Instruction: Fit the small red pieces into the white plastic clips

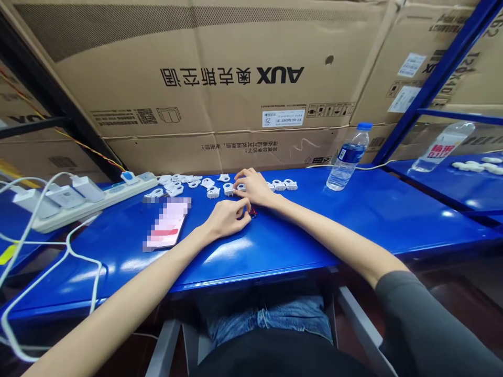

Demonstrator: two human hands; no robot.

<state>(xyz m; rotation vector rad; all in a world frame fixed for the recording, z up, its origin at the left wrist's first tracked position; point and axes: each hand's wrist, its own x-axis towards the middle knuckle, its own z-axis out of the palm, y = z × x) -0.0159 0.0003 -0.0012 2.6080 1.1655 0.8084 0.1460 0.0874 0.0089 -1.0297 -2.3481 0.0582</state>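
Looks part-way: some white parts (291,184) sit in a row, others in a loose cluster at left. Right hand (255,187) is over the row, left hand (228,217) beside a small red item (253,213) on the worktop (361,209). Can't tell if either grip pinches anything.

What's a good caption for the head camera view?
Left hand and right hand near small white parts on a blue table, phone alongside.
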